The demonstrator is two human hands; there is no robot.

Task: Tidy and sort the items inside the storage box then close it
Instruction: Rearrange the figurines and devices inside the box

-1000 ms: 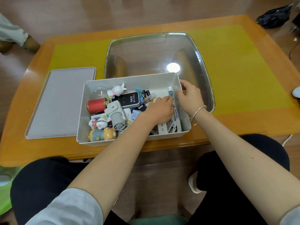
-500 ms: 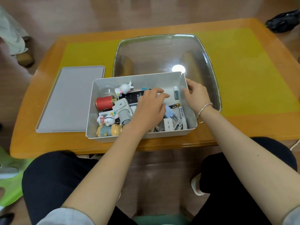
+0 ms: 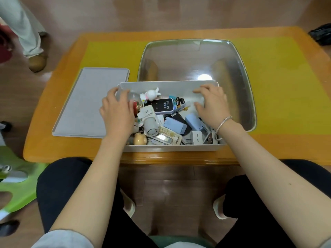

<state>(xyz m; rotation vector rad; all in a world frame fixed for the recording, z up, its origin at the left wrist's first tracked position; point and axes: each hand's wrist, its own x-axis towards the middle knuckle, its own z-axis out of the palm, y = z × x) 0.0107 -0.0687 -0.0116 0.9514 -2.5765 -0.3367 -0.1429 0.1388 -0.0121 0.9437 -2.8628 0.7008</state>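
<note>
The white storage box [image 3: 168, 84] stands open at the table's near edge, full of mixed small items. Among them are a white rabbit figure [image 3: 150, 94], a black Wi-Fi device [image 3: 163, 106], batteries [image 3: 180, 101], two pale blue chargers [image 3: 174, 125], a white gadget [image 3: 149, 119] and a red can [image 3: 136, 106]. My left hand [image 3: 116, 111] lies palm down over the box's left wall, its fingertips at the far left corner beside a clear dome [image 3: 133, 96]. My right hand [image 3: 213, 106] is inside the right end of the box with its fingers spread loosely toward the left, holding nothing. The box's flat grey lid [image 3: 91, 101] lies on the table to the left.
A large clear plastic tub [image 3: 238, 72] stands just behind the box. The wooden table [image 3: 268, 149] has a yellow mat [image 3: 279, 86] on it. A person's legs [image 3: 26, 33] stand at the far left, a green stool [image 3: 16, 190] is low on the left and a black bag [image 3: 322, 34] lies at the far right.
My left hand has moved from the middle of the box to its left wall. My right hand has left the right wall and come inside the box. The view has shifted closer.
</note>
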